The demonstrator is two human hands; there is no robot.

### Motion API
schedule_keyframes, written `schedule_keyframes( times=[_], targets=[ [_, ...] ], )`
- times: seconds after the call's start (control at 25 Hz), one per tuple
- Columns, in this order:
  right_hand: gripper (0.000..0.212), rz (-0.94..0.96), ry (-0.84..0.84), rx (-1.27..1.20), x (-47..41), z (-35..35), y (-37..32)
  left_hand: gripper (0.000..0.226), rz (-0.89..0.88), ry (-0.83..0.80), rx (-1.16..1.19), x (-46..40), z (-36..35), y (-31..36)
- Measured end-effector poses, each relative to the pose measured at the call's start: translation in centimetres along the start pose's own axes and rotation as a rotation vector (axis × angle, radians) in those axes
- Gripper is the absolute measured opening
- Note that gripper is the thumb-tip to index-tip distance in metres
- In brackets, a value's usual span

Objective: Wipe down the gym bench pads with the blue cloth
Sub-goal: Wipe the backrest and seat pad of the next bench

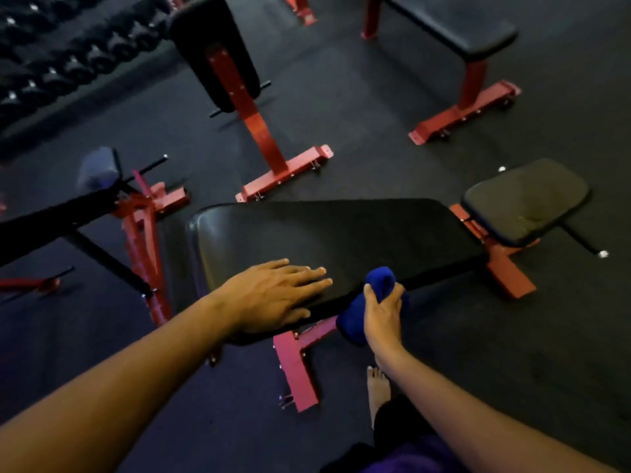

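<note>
- The left hand (273, 295) is lying flat, fingers spread, on the near edge of the long back pad (341, 240).
- The right hand (382, 312) is gripping the bunched blue cloth (379, 279), fingers curled round it, and the cloth is touching the pad's near edge.
- Progress: no wiped area is distinguishable on the dark pad; judging by the cloth's position at the edge, most of the surface is awaiting wiping, and so is the seat pad (526, 199).
- Surroundings: other red-framed benches (239, 80), a dumbbell rack (68, 56) and the red frame foot (297, 367) beside a bare foot (377, 390); nothing is obstructing the pad.
</note>
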State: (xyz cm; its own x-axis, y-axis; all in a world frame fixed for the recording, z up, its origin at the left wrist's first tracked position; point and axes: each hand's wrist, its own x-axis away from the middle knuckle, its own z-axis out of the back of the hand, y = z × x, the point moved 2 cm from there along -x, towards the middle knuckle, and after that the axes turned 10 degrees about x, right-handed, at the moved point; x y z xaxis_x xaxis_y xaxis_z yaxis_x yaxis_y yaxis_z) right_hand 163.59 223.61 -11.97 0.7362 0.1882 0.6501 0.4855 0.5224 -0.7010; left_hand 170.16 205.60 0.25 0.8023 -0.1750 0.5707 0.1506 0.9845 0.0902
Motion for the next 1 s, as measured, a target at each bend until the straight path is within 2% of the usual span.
schedule_keyframes(
  times=[0.08,0.2,0.32,0.48,0.56,0.76,1.0],
  targets=[
    [0.051,0.017,0.083,0.073,-0.7,-1.1,0.6,0.058,-0.035,-0.075,0.086,-0.2,-0.7,-0.6],
    [0.059,0.060,0.238,0.235,-0.8,-1.6,1.2,0.056,-0.068,-0.062,0.129,-0.7,-0.7,-1.0],
    [0.053,-0.029,0.356,0.015,-0.7,-3.1,0.0,0.058,-0.081,-0.092,0.142,-0.7,-0.5,-1.2],
    [0.060,-0.163,0.379,-0.249,1.0,-6.4,-1.3,0.059,-0.103,-0.058,0.164,-0.7,-0.9,-1.4],
    [0.060,-0.158,0.372,-0.312,1.5,-7.3,-2.1,0.059,-0.103,-0.055,0.162,-0.9,-1.0,-1.6],
    [0.053,-0.171,0.501,-0.438,-2.2,-5.6,-1.5,0.057,-0.116,-0.081,0.154,-1.0,-0.9,-1.7],
    [0.053,-0.230,0.458,-0.463,-5.9,-2.1,-0.6,0.057,-0.138,-0.065,0.154,-1.1,-1.1,-2.1]
  ],
)
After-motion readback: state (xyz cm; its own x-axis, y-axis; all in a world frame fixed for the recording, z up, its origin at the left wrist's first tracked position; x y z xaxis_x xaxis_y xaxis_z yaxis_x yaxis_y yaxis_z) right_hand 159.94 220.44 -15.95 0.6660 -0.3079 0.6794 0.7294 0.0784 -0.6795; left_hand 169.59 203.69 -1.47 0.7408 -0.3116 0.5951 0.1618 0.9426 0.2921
